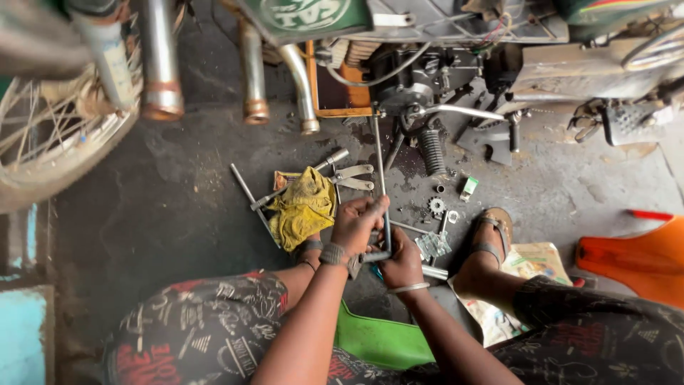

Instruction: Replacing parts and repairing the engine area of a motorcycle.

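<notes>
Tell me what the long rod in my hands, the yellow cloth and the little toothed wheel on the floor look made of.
The long rod looks like bare grey steel, thin with a dull sheen. The yellow cloth seems woven fabric, crumpled and stained dark. The toothed wheel is probably steel, pale grey and matte, though too small to be sure.

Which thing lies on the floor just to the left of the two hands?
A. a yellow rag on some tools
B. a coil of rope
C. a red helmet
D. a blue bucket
A: a crumpled yellow rag lies over metal tools on the floor, just left of the left hand and right hand.
</notes>
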